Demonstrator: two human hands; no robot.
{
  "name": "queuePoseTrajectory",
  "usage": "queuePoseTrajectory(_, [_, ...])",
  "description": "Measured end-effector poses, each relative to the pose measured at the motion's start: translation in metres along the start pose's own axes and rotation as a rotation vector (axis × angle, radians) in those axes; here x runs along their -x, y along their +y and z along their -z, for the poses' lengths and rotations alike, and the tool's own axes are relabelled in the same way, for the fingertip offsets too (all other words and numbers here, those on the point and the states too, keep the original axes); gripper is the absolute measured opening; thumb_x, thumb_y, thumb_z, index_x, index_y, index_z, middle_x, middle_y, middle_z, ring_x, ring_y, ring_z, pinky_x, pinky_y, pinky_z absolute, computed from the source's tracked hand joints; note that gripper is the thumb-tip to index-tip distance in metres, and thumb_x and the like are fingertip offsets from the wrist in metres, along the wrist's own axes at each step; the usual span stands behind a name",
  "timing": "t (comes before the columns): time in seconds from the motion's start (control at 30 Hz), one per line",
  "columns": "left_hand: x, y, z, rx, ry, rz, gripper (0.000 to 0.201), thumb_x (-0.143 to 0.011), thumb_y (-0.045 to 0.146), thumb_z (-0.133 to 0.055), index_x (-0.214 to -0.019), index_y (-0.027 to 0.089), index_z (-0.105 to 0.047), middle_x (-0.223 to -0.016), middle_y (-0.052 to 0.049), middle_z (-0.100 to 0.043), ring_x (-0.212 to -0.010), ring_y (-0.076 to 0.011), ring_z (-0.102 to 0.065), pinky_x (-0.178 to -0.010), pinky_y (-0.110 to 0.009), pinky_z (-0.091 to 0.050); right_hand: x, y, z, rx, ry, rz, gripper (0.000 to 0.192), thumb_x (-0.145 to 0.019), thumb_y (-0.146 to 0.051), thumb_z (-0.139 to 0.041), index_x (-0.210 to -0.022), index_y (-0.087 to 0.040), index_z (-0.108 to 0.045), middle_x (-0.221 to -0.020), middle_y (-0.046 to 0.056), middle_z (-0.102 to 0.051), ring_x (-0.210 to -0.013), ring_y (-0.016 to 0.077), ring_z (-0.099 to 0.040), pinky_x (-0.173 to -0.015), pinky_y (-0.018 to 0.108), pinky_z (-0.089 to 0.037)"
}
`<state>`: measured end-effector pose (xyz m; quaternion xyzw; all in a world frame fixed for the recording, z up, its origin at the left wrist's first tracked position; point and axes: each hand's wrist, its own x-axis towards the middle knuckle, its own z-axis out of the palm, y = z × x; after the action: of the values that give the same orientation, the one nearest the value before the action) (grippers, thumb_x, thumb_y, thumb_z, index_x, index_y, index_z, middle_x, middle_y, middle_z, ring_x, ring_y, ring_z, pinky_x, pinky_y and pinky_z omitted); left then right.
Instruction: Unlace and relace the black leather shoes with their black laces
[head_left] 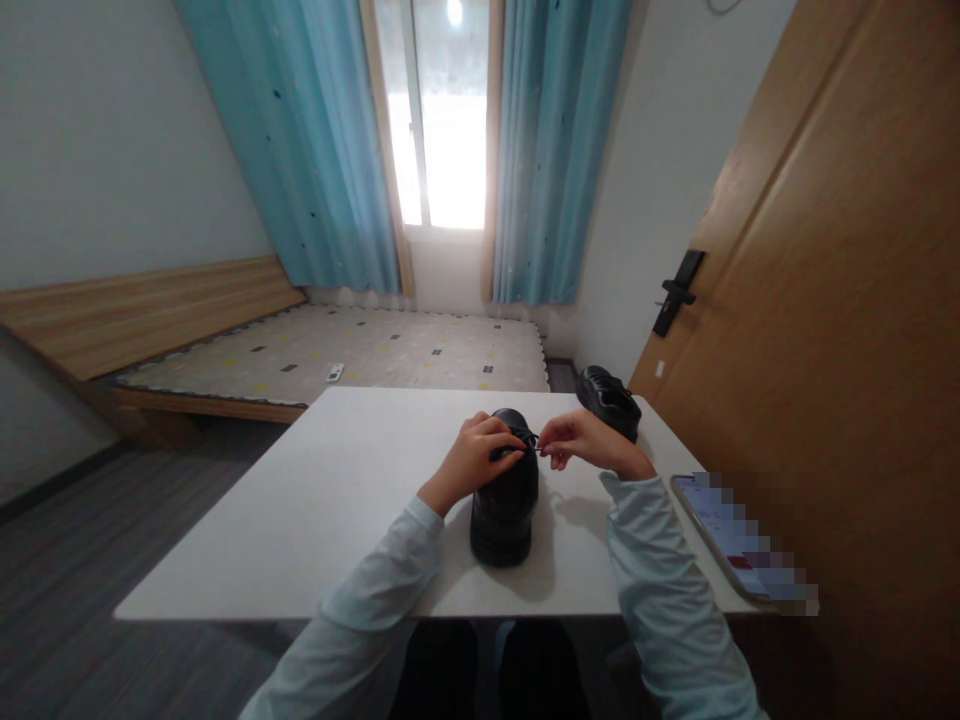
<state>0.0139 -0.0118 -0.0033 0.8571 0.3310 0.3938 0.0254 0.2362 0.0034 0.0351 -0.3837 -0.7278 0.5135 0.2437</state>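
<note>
White table (315, 500) | second shoe (609, 400) far-right | phone (731, 540) near right sleeve

The low black shoe (504, 500) under both hands looks like smooth leather with a dull sheen. It rests on a flat white table (330, 500), matt and smooth. A second black leather shoe (609, 400) beyond the right hand (581, 442) shines faintly.

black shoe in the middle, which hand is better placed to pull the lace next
Probably the right hand: its fingertips pinch the lace beside the shoe, while the left hand rests on top.
</note>
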Motion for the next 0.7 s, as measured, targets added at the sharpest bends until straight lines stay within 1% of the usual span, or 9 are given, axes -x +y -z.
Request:
queuePoseTrajectory(0.13, [-0.0014, 0.0026, 0.0018, -0.006, -0.014, 0.013, 0.013, -0.080, 0.029, -0.064, -0.088, 0.024, -0.073, -0.084, -0.004, -0.064, -0.083, -0.0185, -0.051, -0.077, -0.033, -0.044, -0.0041, -0.0010, -0.0046, 0.080, 0.054, 0.045, 0.031, -0.062, -0.037, -0.076, -0.075, -0.013, -0.062, -0.054, 0.000, -0.063, -0.047, 0.0121, -0.060, -0.045, 0.022, -0.048])
queuePoseTrajectory(0.23, [-0.0019, 0.0036, 0.0026, -0.026, -0.005, 0.023, 0.018, -0.080, 0.030, -0.064, -0.096, 0.024, -0.071, -0.085, -0.005, -0.064, -0.084, -0.0190, -0.051, -0.078, -0.034, -0.045, -0.0070, -0.0007, -0.0072, 0.151, 0.108, 0.078, 0.026, -0.063, -0.033, -0.075, -0.070, -0.013, -0.060, -0.050, -0.002, -0.059, -0.042, 0.0094, -0.054, -0.039, 0.018, -0.041])
queuePoseTrajectory(0.3, [-0.0018, 0.0035, 0.0027, -0.038, 0.007, 0.022, 0.022, -0.081, 0.031, -0.063, -0.101, 0.025, -0.070, -0.085, -0.005, -0.064, -0.085, -0.0191, -0.050, -0.079, -0.035, -0.044, -0.0077, -0.0008, -0.0081, 0.167, 0.111, 0.087, 0.024, -0.064, -0.033, -0.074, -0.067, -0.013, -0.060, -0.049, -0.002, -0.058, -0.041, 0.0094, -0.054, -0.038, 0.018, -0.041])
queuePoseTrajectory(0.47, [-0.0013, 0.0035, 0.0027, -0.027, 0.033, 0.028, 0.020, -0.080, 0.032, -0.064, -0.096, 0.024, -0.072, -0.084, -0.006, -0.063, -0.085, -0.0196, -0.050, -0.079, -0.035, -0.044, -0.0063, -0.0020, -0.0089, 0.131, 0.086, 0.067, 0.021, -0.064, -0.031, -0.074, -0.067, -0.013, -0.063, -0.055, 0.002, -0.064, -0.051, 0.0138, -0.063, -0.050, 0.024, -0.051])
queuePoseTrajectory(0.7, [-0.0012, 0.0038, 0.0022, 0.023, 0.031, 0.066, 0.012, -0.077, 0.031, -0.067, -0.085, 0.024, -0.073, -0.083, -0.005, -0.061, -0.085, -0.0193, -0.050, -0.079, -0.034, -0.045, -0.0044, -0.0007, -0.0064, 0.037, 0.051, 0.029, 0.023, -0.064, -0.033, -0.074, -0.073, -0.013, -0.069, -0.065, 0.005, -0.070, -0.062, 0.0172, -0.068, -0.062, 0.029, -0.056])
